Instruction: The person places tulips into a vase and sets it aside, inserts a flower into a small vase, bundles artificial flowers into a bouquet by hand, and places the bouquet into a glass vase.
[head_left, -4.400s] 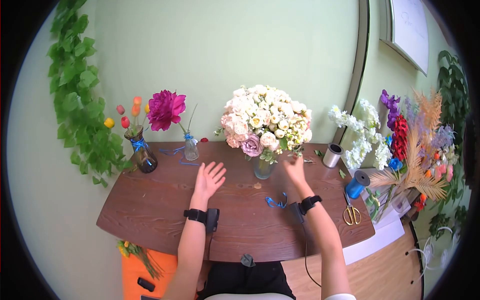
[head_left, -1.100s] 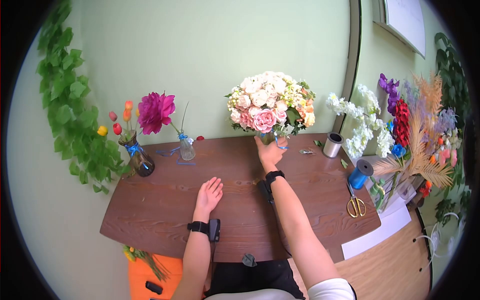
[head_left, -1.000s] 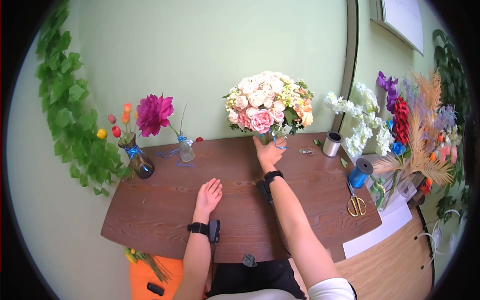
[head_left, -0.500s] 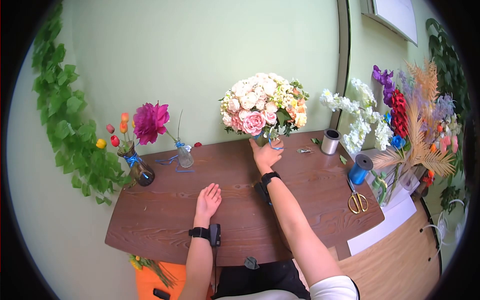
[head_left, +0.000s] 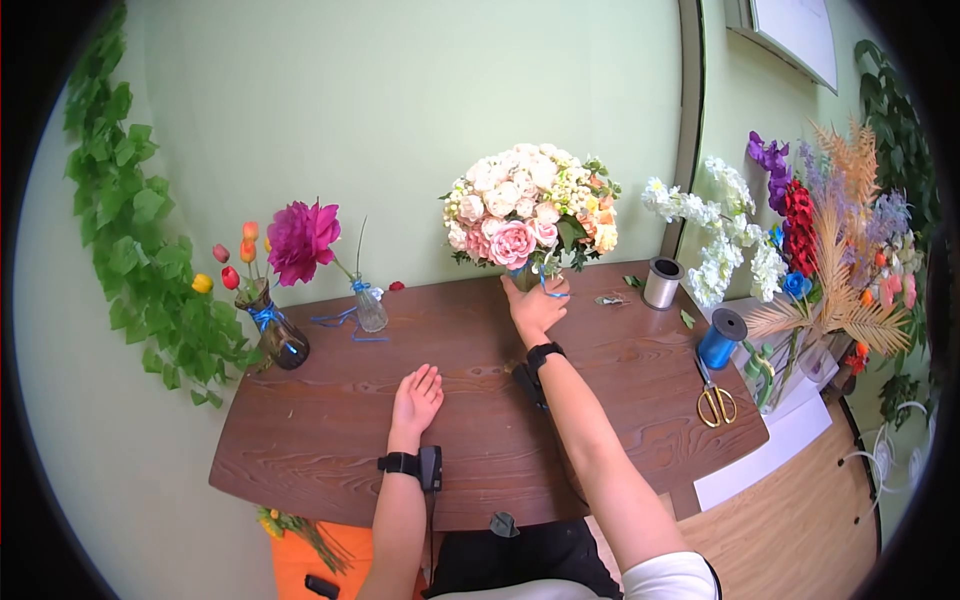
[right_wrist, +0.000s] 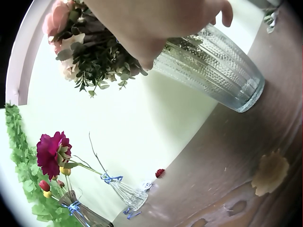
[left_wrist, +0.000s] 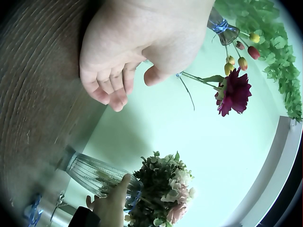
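My right hand (head_left: 538, 312) grips the neck of a ribbed clear glass vase (right_wrist: 218, 66), thumb on its left side. The vase stands on the brown table and bears a round bouquet (head_left: 525, 205) of white, pink and peach flowers. Blue ribbon (left_wrist: 135, 201) is tied below the blooms, with a loose end hanging by my fingers. Palm turned up, my left hand (head_left: 417, 402) rests near the middle of the table, holding nothing, its fingers loosely bent.
At left stand a dark vase (head_left: 285, 345) of tulips and a small glass vase (head_left: 371, 315) with a magenta peony. To the right are a silver ribbon spool (head_left: 662, 284), a blue ribbon spool (head_left: 718, 340), gold-handled scissors (head_left: 715, 405) and more artificial flowers beyond.
Since the earliest frame, my right hand has taken hold of the vase, the bouquet shows another side, and the blue ribbon has left the tabletop. My left hand has drawn back, then stayed still.
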A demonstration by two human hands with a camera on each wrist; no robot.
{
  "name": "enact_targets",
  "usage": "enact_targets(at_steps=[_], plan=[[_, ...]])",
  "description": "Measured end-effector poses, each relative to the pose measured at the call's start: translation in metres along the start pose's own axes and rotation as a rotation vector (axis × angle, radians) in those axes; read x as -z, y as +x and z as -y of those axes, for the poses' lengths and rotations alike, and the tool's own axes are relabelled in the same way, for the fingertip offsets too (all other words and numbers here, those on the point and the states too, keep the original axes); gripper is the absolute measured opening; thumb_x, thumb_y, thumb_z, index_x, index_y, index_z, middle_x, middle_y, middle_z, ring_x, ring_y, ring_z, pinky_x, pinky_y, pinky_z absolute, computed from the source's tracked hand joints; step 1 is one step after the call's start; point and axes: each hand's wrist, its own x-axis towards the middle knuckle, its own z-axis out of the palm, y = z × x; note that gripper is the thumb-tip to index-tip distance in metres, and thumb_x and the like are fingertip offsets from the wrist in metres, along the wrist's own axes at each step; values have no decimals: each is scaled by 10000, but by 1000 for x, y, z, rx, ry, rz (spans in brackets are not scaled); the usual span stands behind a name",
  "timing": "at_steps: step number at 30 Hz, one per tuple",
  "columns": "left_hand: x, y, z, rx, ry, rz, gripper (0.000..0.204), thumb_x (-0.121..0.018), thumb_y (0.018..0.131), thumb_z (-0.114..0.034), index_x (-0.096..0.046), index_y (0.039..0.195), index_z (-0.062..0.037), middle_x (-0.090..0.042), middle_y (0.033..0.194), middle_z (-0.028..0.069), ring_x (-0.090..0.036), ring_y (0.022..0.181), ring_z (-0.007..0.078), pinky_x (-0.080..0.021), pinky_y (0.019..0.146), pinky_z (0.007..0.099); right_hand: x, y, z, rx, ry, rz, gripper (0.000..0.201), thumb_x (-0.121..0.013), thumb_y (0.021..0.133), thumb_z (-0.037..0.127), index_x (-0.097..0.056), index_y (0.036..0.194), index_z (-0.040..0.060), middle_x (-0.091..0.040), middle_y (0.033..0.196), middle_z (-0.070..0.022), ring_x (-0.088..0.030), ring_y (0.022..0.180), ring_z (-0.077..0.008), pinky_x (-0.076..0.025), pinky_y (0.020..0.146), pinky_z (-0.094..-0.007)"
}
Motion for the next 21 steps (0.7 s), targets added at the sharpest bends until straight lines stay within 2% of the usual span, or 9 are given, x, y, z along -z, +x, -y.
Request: enact_targets(at_steps=[4,6,10,16,18,19,21], plan=[[0,0,0,-2,-7,0,312,-459,838,-234,-471,1099,-64,-538,1068,62,-517,920,183,-433,747,317,0,0,0,11,6,-12,901,-731,539,505,-339,1141,-39,-403,1141,-168,-408,1037,-325,-393,780,-470],[1,0,0,-2,-11,-2,312,-461,837,-233,-472,1098,-63,-538,1067,63,-517,918,183,-433,746,317,0,0,0,-21,29,13,897,-751,548,431,-295,1206,27,-387,1172,-142,-396,1047,-308,-374,785,-462],[2,1,-1,-3,-18,-2,311,-462,835,-229,-472,1096,-61,-536,1069,65,-517,915,185,-434,744,317,-2,0,-2,-8,25,18,888,-738,552,455,-307,1196,21,-391,1166,-145,-400,1035,-313,-374,784,-460],[2,2,-2,5,-34,-24,297,-465,826,-210,-482,1082,-61,-537,1062,56,-521,910,181,-431,741,323,-3,7,-20,117,-4,-1,863,-711,558,496,-355,1149,-23,-402,1142,-178,-402,1010,-332,-370,788,-461],[1,1,0,4,-35,-27,304,-467,825,-219,-481,1084,-59,-540,1054,57,-521,908,181,-431,738,317,-2,17,-33,267,195,132,919,-712,561,495,-323,1174,-68,-386,1163,-217,-396,1039,-360,-353,845,-452],[1,1,-1,-1,-32,-33,312,-469,825,-227,-481,1086,-58,-543,1045,58,-520,906,181,-431,734,312,-1,24,-40,274,193,131,919,-712,561,495,-323,1174,-68,-386,1163,-217,-396,1039,-360,-353,845,-452],[0,2,-1,-1,-39,-29,307,-468,825,-225,-485,1083,-59,-544,1043,55,-521,904,179,-431,733,310,0,38,-50,373,478,365,979,-708,567,496,-273,1203,-108,-372,1184,-251,-383,1080,-379,-326,907,-419]])
